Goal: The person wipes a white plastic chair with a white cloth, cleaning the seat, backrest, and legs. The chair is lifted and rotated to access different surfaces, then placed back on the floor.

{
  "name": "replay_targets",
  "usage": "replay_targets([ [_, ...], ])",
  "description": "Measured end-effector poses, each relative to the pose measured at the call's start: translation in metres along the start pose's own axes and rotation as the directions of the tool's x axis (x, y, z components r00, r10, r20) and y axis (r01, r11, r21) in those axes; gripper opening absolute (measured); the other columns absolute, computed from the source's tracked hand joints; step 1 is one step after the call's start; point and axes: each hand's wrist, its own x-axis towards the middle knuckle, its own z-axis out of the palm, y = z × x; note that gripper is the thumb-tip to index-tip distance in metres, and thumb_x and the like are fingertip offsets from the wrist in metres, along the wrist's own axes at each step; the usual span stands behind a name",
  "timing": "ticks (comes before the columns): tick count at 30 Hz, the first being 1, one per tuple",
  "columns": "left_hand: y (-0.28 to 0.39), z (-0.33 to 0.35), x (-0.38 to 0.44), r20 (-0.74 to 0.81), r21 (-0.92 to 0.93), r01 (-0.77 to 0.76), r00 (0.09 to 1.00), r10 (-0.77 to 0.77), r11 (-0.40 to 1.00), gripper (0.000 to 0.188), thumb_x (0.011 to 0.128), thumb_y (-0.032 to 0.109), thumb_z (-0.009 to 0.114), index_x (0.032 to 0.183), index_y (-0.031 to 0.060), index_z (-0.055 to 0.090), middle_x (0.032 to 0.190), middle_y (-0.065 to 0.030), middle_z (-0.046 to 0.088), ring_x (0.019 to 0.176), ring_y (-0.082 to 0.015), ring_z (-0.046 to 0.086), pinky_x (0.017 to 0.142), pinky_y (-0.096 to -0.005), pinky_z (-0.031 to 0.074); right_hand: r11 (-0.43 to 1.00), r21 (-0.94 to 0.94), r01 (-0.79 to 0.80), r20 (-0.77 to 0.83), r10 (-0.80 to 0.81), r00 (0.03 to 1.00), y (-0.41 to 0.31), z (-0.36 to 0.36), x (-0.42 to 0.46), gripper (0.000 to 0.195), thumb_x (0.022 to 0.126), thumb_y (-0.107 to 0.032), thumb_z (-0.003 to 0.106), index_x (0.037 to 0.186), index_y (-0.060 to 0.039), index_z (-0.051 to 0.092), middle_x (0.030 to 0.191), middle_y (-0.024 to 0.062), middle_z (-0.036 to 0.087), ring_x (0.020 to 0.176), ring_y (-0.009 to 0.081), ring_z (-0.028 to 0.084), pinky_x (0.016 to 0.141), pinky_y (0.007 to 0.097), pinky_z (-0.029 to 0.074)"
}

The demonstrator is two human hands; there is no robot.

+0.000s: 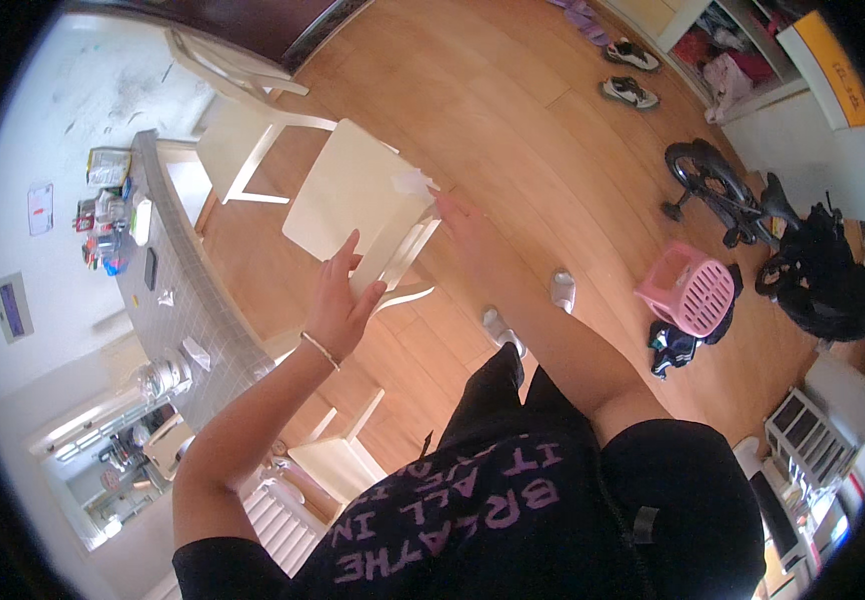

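Observation:
A white wooden chair (339, 191) stands before me, its pale seat seen from above and its back towards me. My left hand (342, 307), with a thin bracelet at the wrist, is at the left end of the chair's backrest (402, 251). The thumb and fingers lie on either side of that end. My right hand (462, 221) reaches to the backrest's other end. A thin white tissue or wipe (411, 181) shows at its fingertips, over the seat's right edge. Blur hides the exact hold on the tissue.
A second white chair (241, 142) stands beyond, beside a grey tiled counter (207, 322) bearing bottles, a phone (150, 268) and jars. Another chair (339, 457) is nearer me. Rightward on the wood floor are a pink plastic stool (691, 289), a small bicycle (717, 187) and sneakers (630, 92).

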Motion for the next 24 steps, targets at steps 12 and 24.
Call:
replay_targets([
  [12,0.010,0.000,0.010,0.145,-0.055,-0.038,0.988,0.046,0.998,0.065,0.089,0.021,0.051,0.141,-0.0032,0.021,0.123,-0.0210,0.045,0.114,-0.0298,0.045,0.099,-0.0379,0.033,0.991,0.073,-0.116,-0.258,0.131,0.957,0.274,-0.112,0.172,0.036,0.096,-0.026,0.045,0.119,-0.0004,0.057,0.099,0.0100,0.064,0.096,0.0194,0.059,0.080,0.0331,0.047],
  [24,-0.005,-0.006,-0.003,0.076,0.017,-0.074,0.994,0.073,0.997,0.067,0.090,0.031,0.050,0.140,-0.0049,0.023,0.120,-0.0211,0.046,0.110,-0.0305,0.046,0.098,-0.0394,0.034,0.899,-0.439,-0.011,-0.148,-0.060,0.987,0.140,-0.024,0.061,0.040,0.099,-0.025,0.038,0.132,-0.0036,0.044,0.126,0.0114,0.049,0.114,0.0199,0.049,0.095,0.0312,0.039],
])
